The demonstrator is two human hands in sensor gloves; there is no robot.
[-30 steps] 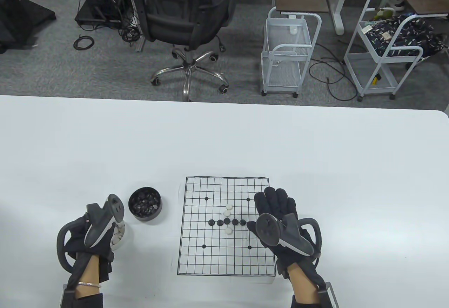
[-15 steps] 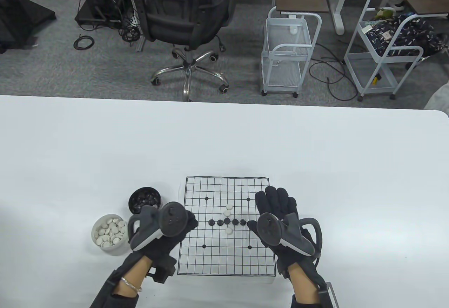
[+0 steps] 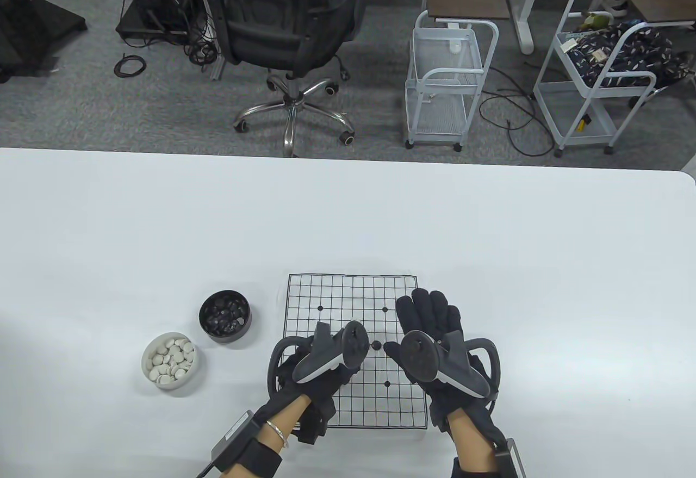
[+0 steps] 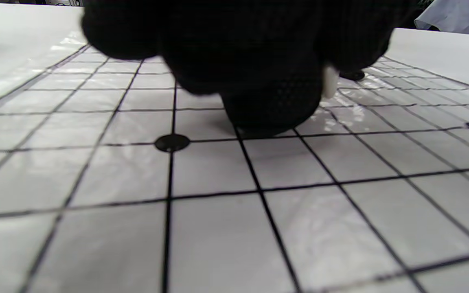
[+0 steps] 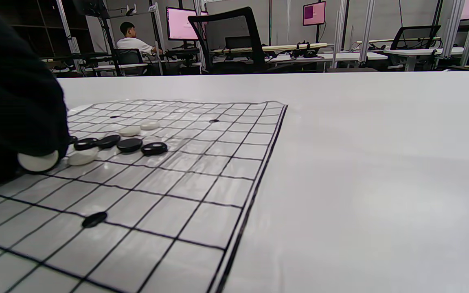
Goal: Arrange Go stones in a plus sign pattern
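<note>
Hands: two gloved hands, each with a tracker strapped on its back. The left hand (image 3: 321, 374) is low over the middle of the board, fingers curled, pinching one white stone (image 4: 330, 82) on edge at its fingertips (seen in the left wrist view). The right hand (image 3: 435, 331) lies flat on the board's 3 o'clock side, fingers straight and together, holding nothing.

Board: one printed grid sheet (image 3: 350, 396) on the white bench (image 3: 348, 217), near the 6 o'clock edge.

Stones on the board: in the right wrist view, four black stones (image 5: 129, 145) show in one row, the 9 o'clock end hidden by the left glove; two white stones (image 5: 130, 130) lie beyond the row and one (image 5: 82, 156) just on its near side. In the table view only the black stone (image 3: 375, 345) at the row's 3 o'clock end is clear of the left tracker.

Axis: the black row runs 9 to 3 o'clock; the white stones line up 12 to 6 o'clock across it.

Held stone, second look: a white stone (image 5: 38, 160) sits under the left glove just above the sheet, next after the near white one (contact with the sheet cannot be told).

Bowls: two, at the board's 9 o'clock. The black-stone bowl (image 3: 225, 316) stands near the board; the white-stone bowl (image 3: 170, 360) is at its 7 o'clock.
</note>
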